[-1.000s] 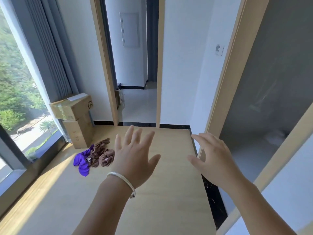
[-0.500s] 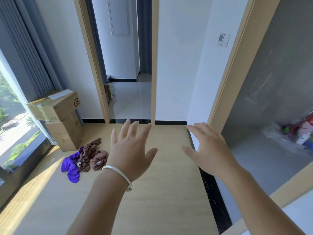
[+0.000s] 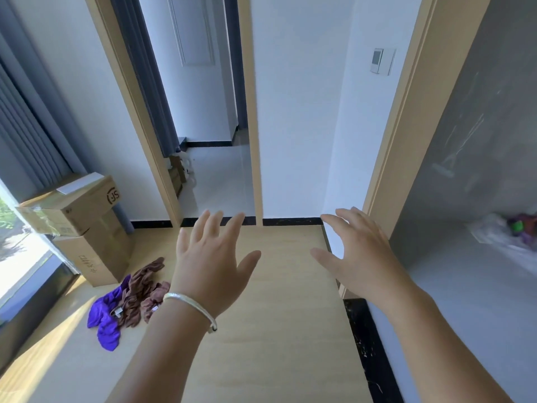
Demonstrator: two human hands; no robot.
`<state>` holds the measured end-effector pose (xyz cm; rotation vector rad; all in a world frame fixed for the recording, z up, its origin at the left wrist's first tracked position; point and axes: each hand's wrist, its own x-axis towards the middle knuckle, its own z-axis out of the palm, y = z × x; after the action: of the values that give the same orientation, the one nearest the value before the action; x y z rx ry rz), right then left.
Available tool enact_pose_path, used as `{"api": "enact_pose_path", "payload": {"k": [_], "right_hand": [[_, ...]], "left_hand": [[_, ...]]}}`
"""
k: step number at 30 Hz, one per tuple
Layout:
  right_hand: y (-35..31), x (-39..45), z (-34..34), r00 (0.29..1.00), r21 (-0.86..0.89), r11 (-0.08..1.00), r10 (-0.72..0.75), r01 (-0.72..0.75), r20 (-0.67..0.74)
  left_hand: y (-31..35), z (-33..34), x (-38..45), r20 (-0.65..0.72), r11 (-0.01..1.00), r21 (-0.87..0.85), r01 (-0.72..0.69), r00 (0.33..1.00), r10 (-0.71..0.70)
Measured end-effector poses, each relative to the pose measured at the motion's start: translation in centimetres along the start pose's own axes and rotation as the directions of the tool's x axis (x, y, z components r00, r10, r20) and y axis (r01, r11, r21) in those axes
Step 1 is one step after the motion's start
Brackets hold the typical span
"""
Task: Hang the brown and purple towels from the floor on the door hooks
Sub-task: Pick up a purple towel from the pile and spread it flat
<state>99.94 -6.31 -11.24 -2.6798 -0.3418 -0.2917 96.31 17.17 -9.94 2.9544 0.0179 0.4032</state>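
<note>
Two stacked cardboard boxes (image 3: 84, 225) stand at the far left by the window, and just in front of them the towels lie crumpled on the wooden floor (image 3: 276, 330). The purple towel (image 3: 106, 315) is nearest the sunlit patch, and the brown towel (image 3: 139, 295) lies bunched against it and partly over it, so the two touch. Further right, the left hand (image 3: 209, 263), with a silver bangle (image 3: 191, 308) at the wrist, is held out in the air with its fingers spread and straight, holding nothing. The right hand (image 3: 357, 257) is raised the same way beside it, fingers loose and apart, also holding nothing. Neither hand is near the towels yet. Behind them is an open doorway (image 3: 215, 175), and a wall switch (image 3: 382, 61) sits on the white wall to the right. No door hooks show from here.

Because the towels are tangled together, grabbing one could drag the other along and drop it. A loose corner might also trail underfoot on the smooth floor.
</note>
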Motion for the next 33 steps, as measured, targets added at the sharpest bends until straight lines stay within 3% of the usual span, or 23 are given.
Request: {"api": "enact_pose_path", "payload": {"k": [16, 33], "right_hand": [[8.7, 17.0, 1.1, 0.995, 0.039, 0.999, -0.033, 0.029, 0.095], [8.1, 46.1, 7.6, 0.991, -0.025, 0.995, -0.091, 0.094, 0.096]], "left_hand": [[4.3, 6.4, 17.3, 0.034, 0.998, 0.011, 0.054, 0.998, -0.055], [-5.3, 12.6, 44.7, 0.019, 0.983, -0.105, 0.148, 0.989, -0.146]]}}
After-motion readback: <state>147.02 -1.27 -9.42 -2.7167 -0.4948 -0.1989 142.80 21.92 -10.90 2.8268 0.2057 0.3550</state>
